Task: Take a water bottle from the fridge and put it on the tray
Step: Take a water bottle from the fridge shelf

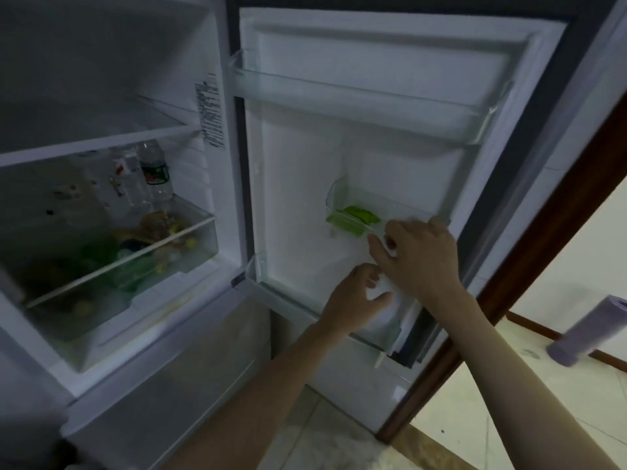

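The fridge stands open with its door [373, 164] swung to the right. Two clear water bottles stand inside on the lower shelf, one with a green and red label [154, 171] and a blurred one [127, 179] beside it. My left hand [353, 300] and my right hand [419, 257] are both low at the inside of the door, by its bottom shelf [298, 307]. A pale, blurred object [386, 295] lies between them. The left fingers curl around it; I cannot tell whether they grip. The right hand hovers above with fingers spread. No tray is in view.
A clear drawer [135, 262] under the bottles holds green and yellow food. A small door bin [339, 198] holds a green packet [356, 215]. An upper door shelf [366, 100] spans the door. A purple roll [590, 330] lies at the right by a brown frame [543, 239].
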Demonstrator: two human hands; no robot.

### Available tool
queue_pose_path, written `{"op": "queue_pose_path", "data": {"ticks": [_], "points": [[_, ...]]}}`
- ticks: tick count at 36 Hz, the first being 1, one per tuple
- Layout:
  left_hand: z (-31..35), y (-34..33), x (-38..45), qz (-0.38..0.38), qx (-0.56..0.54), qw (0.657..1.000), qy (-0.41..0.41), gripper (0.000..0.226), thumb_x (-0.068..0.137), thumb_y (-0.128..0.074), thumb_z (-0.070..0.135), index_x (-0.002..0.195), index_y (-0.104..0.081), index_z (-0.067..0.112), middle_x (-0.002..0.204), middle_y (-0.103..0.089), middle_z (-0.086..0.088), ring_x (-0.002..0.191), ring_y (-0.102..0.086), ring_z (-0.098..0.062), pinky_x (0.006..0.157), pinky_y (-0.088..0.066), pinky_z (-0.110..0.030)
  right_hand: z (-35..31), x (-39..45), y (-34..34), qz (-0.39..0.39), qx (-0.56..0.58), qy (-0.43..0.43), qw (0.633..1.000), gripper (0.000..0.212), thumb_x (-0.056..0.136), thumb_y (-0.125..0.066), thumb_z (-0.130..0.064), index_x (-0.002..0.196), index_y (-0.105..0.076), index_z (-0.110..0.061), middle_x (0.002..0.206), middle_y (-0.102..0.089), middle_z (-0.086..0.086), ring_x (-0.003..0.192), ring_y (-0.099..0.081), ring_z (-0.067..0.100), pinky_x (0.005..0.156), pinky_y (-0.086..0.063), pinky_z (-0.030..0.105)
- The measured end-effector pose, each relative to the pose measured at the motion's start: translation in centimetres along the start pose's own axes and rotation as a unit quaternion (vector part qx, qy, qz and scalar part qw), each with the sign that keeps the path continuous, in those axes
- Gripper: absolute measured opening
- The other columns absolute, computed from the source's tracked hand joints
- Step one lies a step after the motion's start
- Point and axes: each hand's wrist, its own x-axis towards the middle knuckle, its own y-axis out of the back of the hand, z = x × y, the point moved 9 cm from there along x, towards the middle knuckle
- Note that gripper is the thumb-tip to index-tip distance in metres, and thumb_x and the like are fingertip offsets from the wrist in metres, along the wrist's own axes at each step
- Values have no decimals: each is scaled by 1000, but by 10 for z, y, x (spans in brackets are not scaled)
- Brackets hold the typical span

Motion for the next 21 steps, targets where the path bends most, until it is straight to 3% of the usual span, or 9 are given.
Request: {"op": "queue_pose_path", "data": {"ticks": [3, 6, 9, 12, 14, 16, 19, 21], "points": [[-31, 44, -6, 60, -15, 998, -2, 34, 94, -69, 35, 125, -64, 23, 119, -69, 8, 106, -67, -2, 90, -54, -19, -20, -4, 5, 25, 38, -25, 999, 27, 94, -60, -36, 87, -68, -11, 81, -71, 8, 74, -66, 28, 68, -51, 37], [-82, 114, -24, 155, -38, 986, 50, 16, 98, -69, 22, 113, -67, 25, 107, -70, 10, 92, -68, 7, 79, -52, -6, -69, 6, 8, 95, 82, 15, 992, 26, 93, -60, -27, 112, -65, -10, 113, -68, 13, 105, -61, 35, 86, -49, 44], [-122, 201, -42, 249, -11, 963, 100, 13, 100, -65, 18, 112, -69, 20, 107, -75, 1, 97, -73, -18, 88, -59, -30, -120, 31, -7, 112, 215, 81, 967, 27, 94, -58, -20, 117, -66, -8, 120, -66, 14, 112, -60, 35, 95, -51, 44], [-142, 294, -52, 320, 58, 936, 137, 12, 99, -64, 10, 109, -69, 6, 109, -75, -9, 100, -71, -27, 87, -52, -29, -160, 61, -42, 88, 320, 78, 940, 30, 94, -58, -15, 120, -65, -2, 127, -61, 16, 121, -56, 33, 103, -50, 42], [-153, 347, -53, 341, 85, 920, 172, 14, 99, -64, 12, 109, -67, 3, 111, -76, -15, 101, -70, -29, 86, -50, -29, -179, 82, -73, 69, 342, 52, 936, 37, 95, -57, -18, 127, -60, 0, 141, -54, 19, 134, -48, 35, 115, -44, 41], [-163, 393, -53, 349, 118, 906, 207, 22, 101, -63, 24, 113, -66, 6, 112, -76, -17, 103, -73, -32, 92, -56, -41, -193, 106, -103, 67, 335, 37, 939, 46, 96, -56, -21, 136, -51, 1, 153, -41, 23, 146, -35, 38, 123, -33, 42], [-177, 445, -50, 354, 142, 892, 244, 33, 102, -61, 35, 123, -62, 10, 120, -75, -14, 112, -72, -35, 100, -55, -48, -205, 146, -140, 79, 322, 8, 943, 61, 96, -53, -21, 149, -34, 2, 161, -24, 26, 153, -21, 42, 129, -20, 42], [-182, 471, -44, 364, 144, 884, 255, 43, 102, -61, 37, 135, -55, 10, 133, -68, -14, 122, -67, -35, 106, -52, -48, -209, 170, -163, 89, 317, -14, 944, 67, 97, -53, -20, 152, -25, 6, 161, -19, 27, 153, -18, 43, 129, -19, 41]]}}
